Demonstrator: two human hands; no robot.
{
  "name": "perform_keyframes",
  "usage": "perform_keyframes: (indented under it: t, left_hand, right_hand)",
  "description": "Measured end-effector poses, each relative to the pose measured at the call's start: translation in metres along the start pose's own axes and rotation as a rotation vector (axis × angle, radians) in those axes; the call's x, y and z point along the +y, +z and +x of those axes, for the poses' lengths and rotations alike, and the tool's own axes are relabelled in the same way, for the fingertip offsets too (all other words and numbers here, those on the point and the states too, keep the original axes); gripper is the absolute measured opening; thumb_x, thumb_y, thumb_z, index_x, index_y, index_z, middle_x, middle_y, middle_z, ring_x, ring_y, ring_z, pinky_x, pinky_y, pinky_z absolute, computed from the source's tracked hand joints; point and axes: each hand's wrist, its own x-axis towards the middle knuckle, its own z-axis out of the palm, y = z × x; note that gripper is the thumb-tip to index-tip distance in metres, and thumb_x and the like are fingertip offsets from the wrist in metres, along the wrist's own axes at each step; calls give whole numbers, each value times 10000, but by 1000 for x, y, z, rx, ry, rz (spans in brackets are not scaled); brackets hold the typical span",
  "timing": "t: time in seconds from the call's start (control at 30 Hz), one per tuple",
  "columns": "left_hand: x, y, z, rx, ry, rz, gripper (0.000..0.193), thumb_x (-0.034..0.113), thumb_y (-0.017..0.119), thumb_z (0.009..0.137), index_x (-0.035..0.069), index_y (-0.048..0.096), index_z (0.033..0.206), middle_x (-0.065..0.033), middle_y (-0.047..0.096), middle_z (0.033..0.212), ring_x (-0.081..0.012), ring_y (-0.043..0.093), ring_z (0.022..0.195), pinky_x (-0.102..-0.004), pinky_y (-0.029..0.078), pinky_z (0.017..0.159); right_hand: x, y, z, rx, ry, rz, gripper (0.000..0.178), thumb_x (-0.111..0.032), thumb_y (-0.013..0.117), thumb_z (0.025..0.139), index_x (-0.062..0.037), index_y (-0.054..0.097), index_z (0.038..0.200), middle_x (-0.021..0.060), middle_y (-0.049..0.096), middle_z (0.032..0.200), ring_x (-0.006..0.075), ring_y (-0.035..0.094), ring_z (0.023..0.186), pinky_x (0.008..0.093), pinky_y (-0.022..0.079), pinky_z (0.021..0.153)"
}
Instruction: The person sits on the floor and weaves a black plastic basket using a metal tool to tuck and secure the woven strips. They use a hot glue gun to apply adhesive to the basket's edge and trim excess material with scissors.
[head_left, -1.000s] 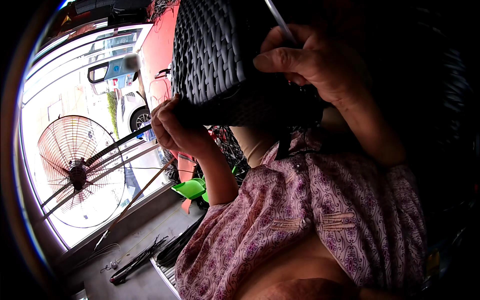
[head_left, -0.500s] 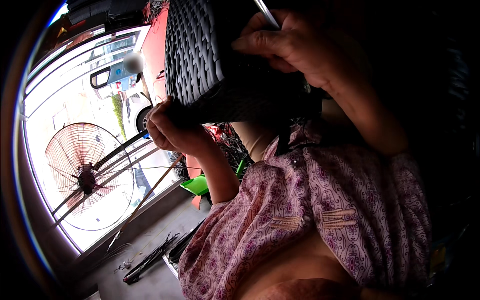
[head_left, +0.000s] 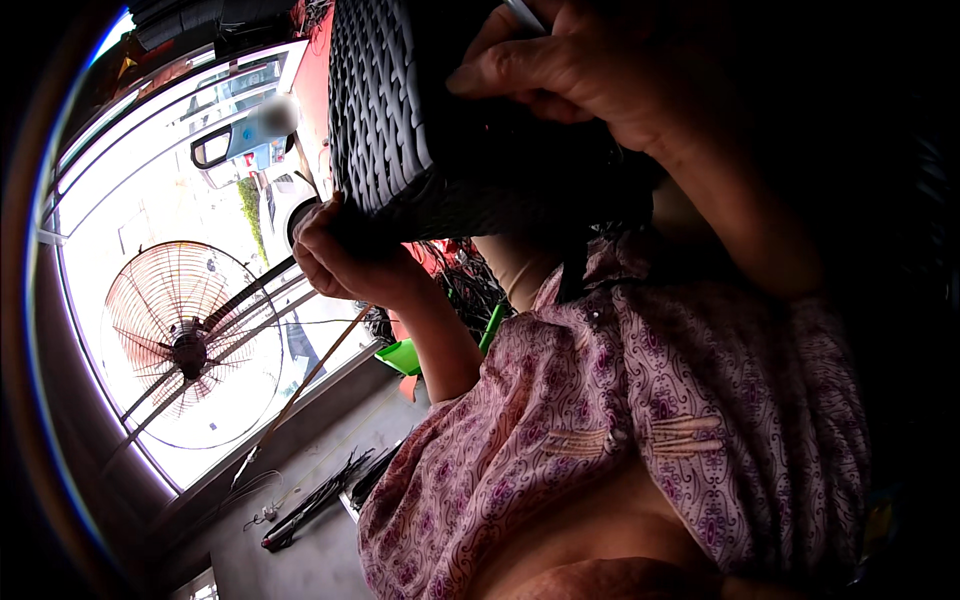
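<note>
A black woven wicker piece (head_left: 375,110) with a squared shape fills the upper middle, its left face lit and the rest in deep shadow. At its lower left corner my left hand (head_left: 345,262) is closed on the edge, fingers curled. Above the dark side, my right hand (head_left: 570,75) pinches a slim, shiny metal tool (head_left: 522,14). The tool's upper end runs out of the picture, and its tip is lost in the dark. Whether that tip touches the weave I cannot tell.
A large round cage fan (head_left: 188,345) stands left, before a bright opening. Below my left forearm lie a green plastic scoop-like thing (head_left: 402,356) and tangled black strips (head_left: 470,285). A bundle of dark strips (head_left: 320,500) rests on the grey floor (head_left: 300,555).
My right hand has moved slightly left and up, and less of the metal tool shows. The left hand keeps its hold on the wicker edge. The background has shifted a little with the view.
</note>
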Motion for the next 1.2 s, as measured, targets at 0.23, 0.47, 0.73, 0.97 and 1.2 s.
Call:
perform_keyframes:
  t: [0.23,0.47,0.73,0.97,1.2]
  left_hand:
    - [1,0,-4,8,7,13,357,269,512,1038,-16,596,841,-79,596,806,-156,544,748,-311,454,737]
    - [3,6,-3,21,2,-19,373,272,503,1044,-26,606,845,-97,614,790,-163,555,707,-300,461,700]
    - [2,8,-3,48,-28,-67,350,256,515,1040,-18,609,842,-87,609,767,-158,548,686,-292,456,677]
    - [1,8,-2,46,-50,-105,297,234,551,1021,2,598,842,-66,593,768,-141,527,693,-287,432,670]
    - [1,6,-2,53,-56,2,340,217,505,1007,3,634,777,-30,550,755,-122,495,689,-287,400,672]
  right_hand:
    - [6,-9,-1,-102,25,137,191,-158,793,867,-46,642,903,-36,534,667,37,410,492,186,288,424]
    - [-11,1,-9,-47,73,-82,360,-191,914,717,-61,638,909,-33,592,725,49,508,584,186,391,524]
    - [-1,2,-8,-56,-111,-158,400,-186,934,682,-33,645,913,12,662,805,102,612,744,221,483,680]
    - [4,2,-5,-53,-153,-148,355,-188,919,707,-39,658,896,-1,654,793,93,599,738,222,476,674]
    - [4,2,-4,-45,-98,-187,308,-183,900,739,-49,666,888,-15,645,800,77,575,728,216,457,664]
